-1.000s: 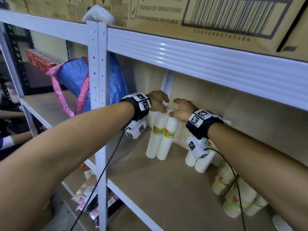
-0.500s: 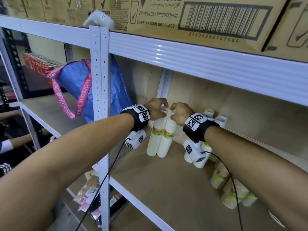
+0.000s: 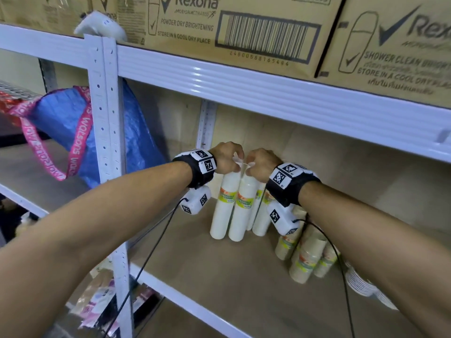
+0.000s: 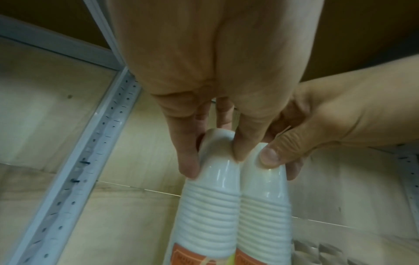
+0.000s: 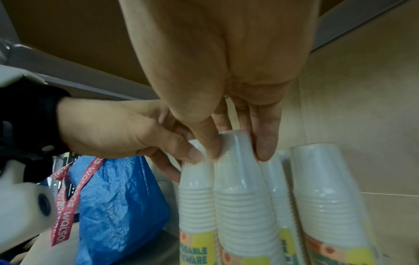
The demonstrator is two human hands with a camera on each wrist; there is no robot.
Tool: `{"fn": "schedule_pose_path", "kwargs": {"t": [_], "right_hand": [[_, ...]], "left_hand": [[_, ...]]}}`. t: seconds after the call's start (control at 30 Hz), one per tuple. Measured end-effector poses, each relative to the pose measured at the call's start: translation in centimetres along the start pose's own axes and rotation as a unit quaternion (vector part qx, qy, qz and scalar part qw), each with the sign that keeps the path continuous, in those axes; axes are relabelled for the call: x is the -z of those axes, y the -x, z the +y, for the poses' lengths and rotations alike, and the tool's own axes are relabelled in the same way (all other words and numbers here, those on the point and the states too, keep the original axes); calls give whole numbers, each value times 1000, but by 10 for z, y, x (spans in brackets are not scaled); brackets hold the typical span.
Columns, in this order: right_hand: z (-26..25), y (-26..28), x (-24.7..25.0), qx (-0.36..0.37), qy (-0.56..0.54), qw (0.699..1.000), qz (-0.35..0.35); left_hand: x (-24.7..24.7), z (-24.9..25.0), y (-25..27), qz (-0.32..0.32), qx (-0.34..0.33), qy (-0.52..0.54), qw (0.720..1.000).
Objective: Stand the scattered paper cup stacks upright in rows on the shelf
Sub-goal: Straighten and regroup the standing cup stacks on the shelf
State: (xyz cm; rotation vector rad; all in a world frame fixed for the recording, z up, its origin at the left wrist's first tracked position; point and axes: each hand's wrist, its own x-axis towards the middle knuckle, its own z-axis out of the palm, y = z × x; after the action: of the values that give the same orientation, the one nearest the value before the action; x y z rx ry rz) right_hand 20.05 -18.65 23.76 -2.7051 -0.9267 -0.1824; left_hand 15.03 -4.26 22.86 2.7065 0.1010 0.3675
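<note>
On the shelf (image 3: pixel 219 276), left hand (image 3: pixel 225 158) pinching left cup stack (image 3: pixel 225 206), right hand (image 3: pixel 261 164) pinching right cup stack (image 3: pixel 244 206), stacks touching.

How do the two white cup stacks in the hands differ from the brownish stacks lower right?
The white cup stacks stand upright, side by side, each gripped at the top by the left hand or right hand. The brownish stacks are untouched, leaning and clustered. Both kinds carry yellow-orange labels.

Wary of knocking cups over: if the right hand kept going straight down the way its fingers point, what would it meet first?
The white cup stack that the right hand already grips by the top; it would likely just press it onto the shelf board.
</note>
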Motion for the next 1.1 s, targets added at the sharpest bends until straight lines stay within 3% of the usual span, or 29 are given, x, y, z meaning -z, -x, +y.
{"fn": "schedule_pose_path", "kwargs": {"t": [0.5,1.1], "right_hand": [[55,14,14,-62,-4,998,13],[68,1,3,-44,-29,999,-3]], "left_hand": [[-33,42,-34,-9,-46,35,998],[-46,35,-51,-33,-32,45,998]]}}
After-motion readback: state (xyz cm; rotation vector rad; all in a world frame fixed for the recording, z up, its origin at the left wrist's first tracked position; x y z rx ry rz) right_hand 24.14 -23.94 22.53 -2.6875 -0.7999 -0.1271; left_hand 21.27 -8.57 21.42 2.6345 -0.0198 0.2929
